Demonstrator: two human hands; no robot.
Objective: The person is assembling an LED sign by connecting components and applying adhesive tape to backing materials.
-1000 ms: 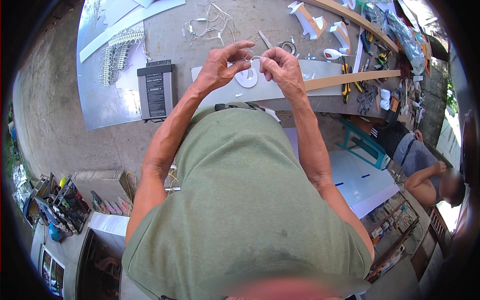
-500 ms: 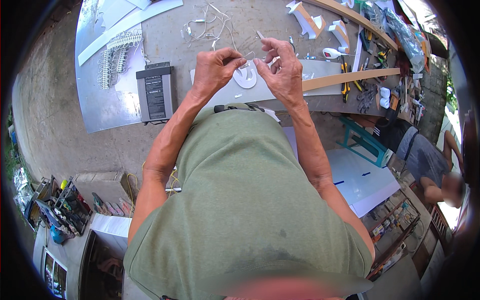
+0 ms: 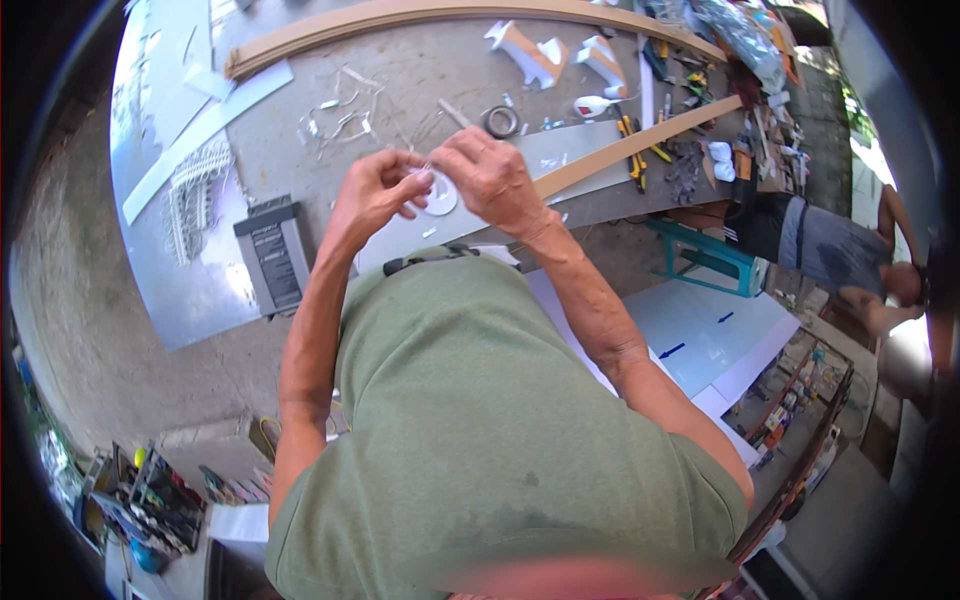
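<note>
My left hand and my right hand meet over the workbench, fingertips pinched together on something small and thin that I cannot make out. Just under the fingers lies a white round disc on a pale flat sheet. Both hands hover above that sheet, close to my chest in a green shirt.
A grey box-shaped device lies left of my hands. Long wooden strips, a tape roll, white offcuts, yellow-handled pliers and white shaped blocks litter the bench. Another person crouches at the right by a teal frame.
My hands have stayed together over the white disc, working the small piece; the fingers have shifted slightly and the view has tilted a little.
</note>
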